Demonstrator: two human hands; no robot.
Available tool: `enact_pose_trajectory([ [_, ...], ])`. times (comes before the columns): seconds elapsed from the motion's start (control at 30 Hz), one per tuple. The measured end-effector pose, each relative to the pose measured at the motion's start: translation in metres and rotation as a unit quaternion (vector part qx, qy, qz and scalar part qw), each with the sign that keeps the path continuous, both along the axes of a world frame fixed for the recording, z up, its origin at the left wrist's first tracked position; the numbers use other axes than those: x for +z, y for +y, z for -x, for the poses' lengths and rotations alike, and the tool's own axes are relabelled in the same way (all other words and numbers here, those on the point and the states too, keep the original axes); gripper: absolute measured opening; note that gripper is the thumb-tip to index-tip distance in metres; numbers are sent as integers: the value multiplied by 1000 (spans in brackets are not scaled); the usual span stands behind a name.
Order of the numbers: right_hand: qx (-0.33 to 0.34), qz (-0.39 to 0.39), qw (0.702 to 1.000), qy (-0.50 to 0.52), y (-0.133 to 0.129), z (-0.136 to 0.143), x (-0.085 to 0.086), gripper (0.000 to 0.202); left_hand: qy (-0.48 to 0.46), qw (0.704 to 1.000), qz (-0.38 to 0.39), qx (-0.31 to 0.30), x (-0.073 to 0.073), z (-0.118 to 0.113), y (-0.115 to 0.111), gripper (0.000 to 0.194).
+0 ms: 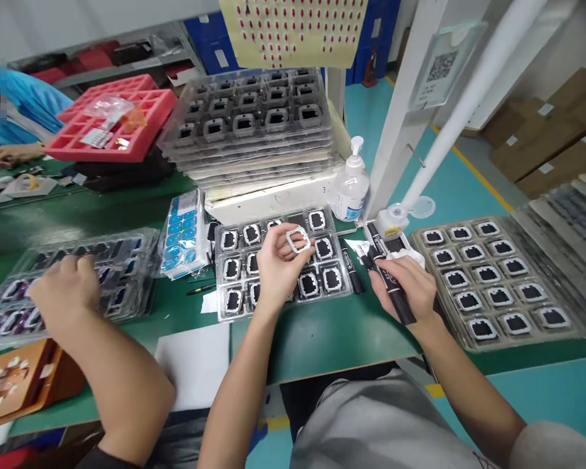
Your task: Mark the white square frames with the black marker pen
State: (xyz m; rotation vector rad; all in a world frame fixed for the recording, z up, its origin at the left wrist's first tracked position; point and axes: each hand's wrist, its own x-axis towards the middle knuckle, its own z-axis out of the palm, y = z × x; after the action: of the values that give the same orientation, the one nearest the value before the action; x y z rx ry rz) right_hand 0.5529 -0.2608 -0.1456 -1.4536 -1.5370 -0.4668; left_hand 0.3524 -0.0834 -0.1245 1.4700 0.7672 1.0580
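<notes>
Pinched in my left hand (279, 267) is a small white rectangular frame (299, 240) with an open middle. It is held above a clear plastic tray (286, 309), whose pockets carry several black parts with white rims. My right hand (410, 283) is wrapped around a black marker pen (394, 290), tilted with its upper end near a white tissue (359, 249). A second black marker (351, 267) lies beside the tray's right edge. Part of the tray is hidden under my left hand.
A filled tray (498, 280) sits at the right, beside stacked trays. Behind are a tall tray stack (254, 124), a pump bottle (352, 182) and a white post (410, 98). At the left a co-worker's hand (68, 286) reaches over another tray (141, 260); a second person sits farther back.
</notes>
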Motion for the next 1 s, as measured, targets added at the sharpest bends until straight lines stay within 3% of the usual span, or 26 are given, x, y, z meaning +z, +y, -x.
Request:
enact_pose_trajectory([
  [0.07, 3, 16, 994, 109, 2, 8, 13, 32, -2, 1000, 15, -8, 1, -1, -2, 54],
  [0.17, 0, 45, 962, 269, 14, 23, 33, 17, -13, 999, 42, -23, 5, -3, -6, 53],
  [0.27, 56, 49, 930, 360, 38, 35, 45, 15, -33, 996, 70, -44, 9, -4, -10, 54],
  [0.4, 134, 64, 886, 439, 67, 43, 46, 17, -43, 993, 89, -64, 10, -4, -12, 54],
  [0.53, 179, 63, 865, 465, 77, 45, 39, 17, -35, 991, 102, -77, 7, -5, -11, 53],
  [0.83, 178, 75, 883, 427, 71, 36, 20, 20, -24, 990, 94, -98, -5, -11, -15, 45],
  [1.0, 155, 91, 906, 383, 72, 35, 23, 30, -26, 988, 103, -110, -8, -12, -16, 44],
])
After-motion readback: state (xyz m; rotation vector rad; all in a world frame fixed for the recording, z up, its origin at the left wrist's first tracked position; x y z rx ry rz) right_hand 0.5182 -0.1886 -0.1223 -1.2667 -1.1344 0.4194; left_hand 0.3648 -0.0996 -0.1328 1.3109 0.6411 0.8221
